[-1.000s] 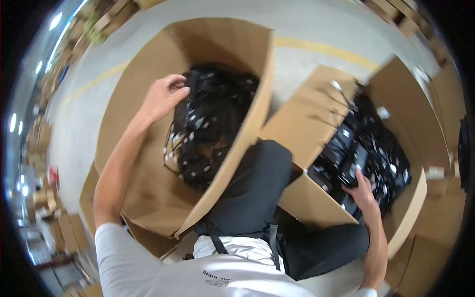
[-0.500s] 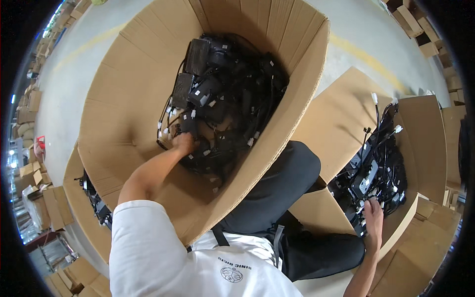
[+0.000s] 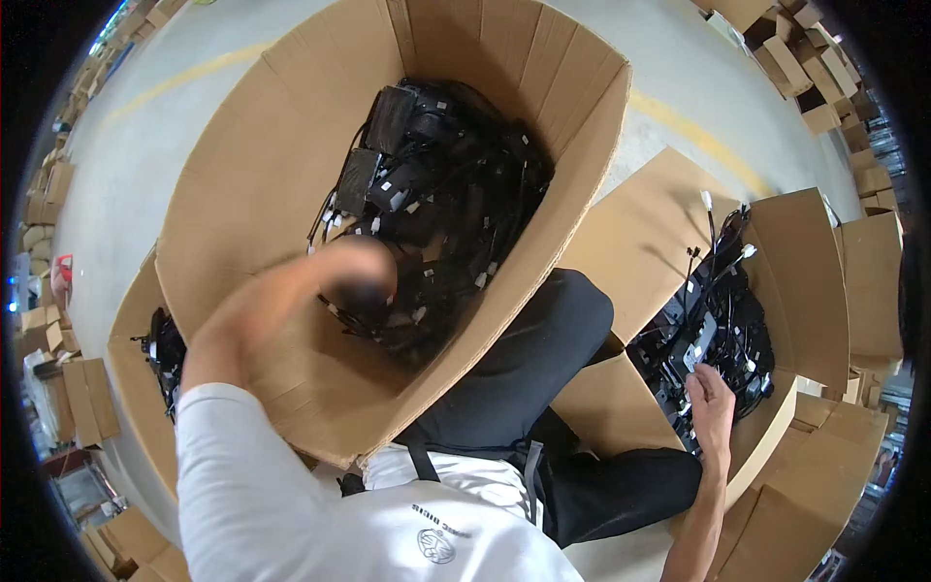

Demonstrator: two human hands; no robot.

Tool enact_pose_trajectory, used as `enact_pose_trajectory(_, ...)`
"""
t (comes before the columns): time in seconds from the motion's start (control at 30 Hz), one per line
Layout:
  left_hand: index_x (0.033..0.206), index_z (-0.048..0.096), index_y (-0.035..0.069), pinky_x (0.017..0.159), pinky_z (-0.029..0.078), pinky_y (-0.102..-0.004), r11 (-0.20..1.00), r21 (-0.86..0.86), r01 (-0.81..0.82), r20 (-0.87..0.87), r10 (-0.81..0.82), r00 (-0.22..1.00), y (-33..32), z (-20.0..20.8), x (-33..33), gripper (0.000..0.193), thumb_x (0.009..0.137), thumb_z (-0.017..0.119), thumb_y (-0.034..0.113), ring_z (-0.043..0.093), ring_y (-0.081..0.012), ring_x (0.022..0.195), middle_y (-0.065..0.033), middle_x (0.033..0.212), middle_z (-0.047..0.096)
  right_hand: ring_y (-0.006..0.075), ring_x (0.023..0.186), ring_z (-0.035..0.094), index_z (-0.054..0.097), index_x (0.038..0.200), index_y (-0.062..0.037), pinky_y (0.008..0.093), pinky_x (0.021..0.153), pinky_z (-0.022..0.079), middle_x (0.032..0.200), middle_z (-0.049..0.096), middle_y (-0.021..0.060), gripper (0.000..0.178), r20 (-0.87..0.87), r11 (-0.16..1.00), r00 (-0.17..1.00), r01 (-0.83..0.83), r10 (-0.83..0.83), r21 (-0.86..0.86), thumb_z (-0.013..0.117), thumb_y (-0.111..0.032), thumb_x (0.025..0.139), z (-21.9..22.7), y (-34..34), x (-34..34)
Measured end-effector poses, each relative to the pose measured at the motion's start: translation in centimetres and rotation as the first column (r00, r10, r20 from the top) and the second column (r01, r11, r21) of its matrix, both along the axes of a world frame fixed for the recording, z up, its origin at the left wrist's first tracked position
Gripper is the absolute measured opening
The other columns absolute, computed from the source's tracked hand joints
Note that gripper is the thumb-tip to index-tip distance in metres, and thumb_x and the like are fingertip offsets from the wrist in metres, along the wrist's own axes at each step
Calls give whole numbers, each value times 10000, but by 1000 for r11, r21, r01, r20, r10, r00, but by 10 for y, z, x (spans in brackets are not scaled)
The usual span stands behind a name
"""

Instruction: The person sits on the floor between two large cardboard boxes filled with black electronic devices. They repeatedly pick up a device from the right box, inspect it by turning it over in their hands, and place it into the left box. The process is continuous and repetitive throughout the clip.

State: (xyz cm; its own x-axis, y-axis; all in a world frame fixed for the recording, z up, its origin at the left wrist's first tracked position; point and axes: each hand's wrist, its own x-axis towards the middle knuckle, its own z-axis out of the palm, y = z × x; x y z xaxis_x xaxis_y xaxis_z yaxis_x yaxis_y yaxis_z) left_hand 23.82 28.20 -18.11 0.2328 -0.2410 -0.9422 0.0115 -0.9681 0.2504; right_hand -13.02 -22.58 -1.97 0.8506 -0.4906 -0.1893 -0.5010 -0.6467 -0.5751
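Note:
My left hand (image 3: 354, 264) is inside the big cardboard box (image 3: 228, 184), smeared by motion. Its fingers look closed round a dark blurred black part (image 3: 365, 299), whose exact kind I cannot make out. Beyond it lies a heap of black boxy parts with cables and white connectors (image 3: 451, 184). On my right, my right hand (image 3: 712, 396) rests at the near side of a smaller open box (image 3: 800, 281), fingers loosely bent and apart. It is over similar black cabled parts (image 3: 737, 330), and nothing shows in its grasp.
The big box leans toward me, its near edge by my black-trousered leg (image 3: 504, 373). Another box (image 3: 136, 388) with black parts stands partly behind it at left. Stacked cartons (image 3: 815, 73) line the far right. A yellow line (image 3: 703, 136) crosses the floor.
My left hand has lifted a black part from the heap's near left side and moved slightly toward me. My right hand has shifted slightly among the parts. The whole view has shifted a little.

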Motion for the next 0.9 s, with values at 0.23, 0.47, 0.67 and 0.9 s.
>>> enact_pose_trajectory(0.23, 1099, 662, -18, 756, 588, -280, 508, -703, -498, -190, 540, 820, -56, 220, 4, 326, 830, 764, 135, 710, -135, 827, -89, 976, 726, 333, 1102, 674, 648, 1233, 14, 384, 932, 553, 1179, 683, 188, 620, 478, 877, 738, -365, 477, -312, 904, -82, 676, 96, 157, 108)
enact_pose_trajectory(0.47, 1019, 703, -11, 842, 540, -298, 216, -941, -259, -172, 354, 919, -119, 272, -71, 379, 981, 645, 362, 674, -131, 887, -76, 927, 713, 392, 1335, 525, 510, 1420, 32, 515, 1104, 417, 1461, 521, 232, 849, 472, 668, 557, -215, 683, -713, 791, -4, 620, 91, 221, 181)
enact_pose_trajectory(0.67, 852, 722, 3, 716, 585, -342, 510, -848, -141, -101, 106, 989, -80, 163, 6, 443, 1027, 601, 391, 714, -190, 752, -111, 830, 743, 388, 1158, 662, 603, 1266, 87, 416, 1018, 508, 1225, 673, 240, 489, 695, 944, 654, -90, 297, -319, 681, 124, 785, 78, 185, 138)
enact_pose_trajectory(0.9, 1030, 642, 18, 817, 559, -513, 640, -375, 671, 790, -158, 593, 8, -225, -66, 350, 873, 622, 331, 709, -355, 882, -219, 950, 691, 257, 1092, 645, 505, 1345, 75, 358, 971, 516, 1236, 641, 189, 452, 818, 980, 561, 195, -130, 22, 690, -31, 947, 92, 135, 66)
